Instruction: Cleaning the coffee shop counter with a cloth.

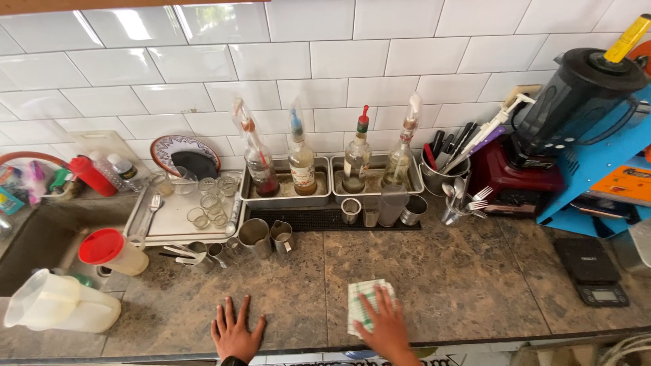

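My left hand (235, 330) lies flat on the brown stone counter (447, 271) near its front edge, fingers spread, holding nothing. To its right, my right hand (384, 323) presses flat on a folded green-and-white checked cloth (361, 301) lying on the counter. Behind the hands stand two small steel pitchers (264, 236) and several small steel cups (380, 210) on a black drip mat (325, 218). Two steel trays (285, 196) against the tiled wall hold several syrup bottles (302, 159) with pump tops.
A sink (34, 244) is at far left, with a white plastic jug (61, 303) and a red-lidded container (112, 251) beside it. A tray (163, 234) holds several small glasses. At right stand a utensil holder (441, 173), a red-based blender (542, 142) and a black scale (593, 271).
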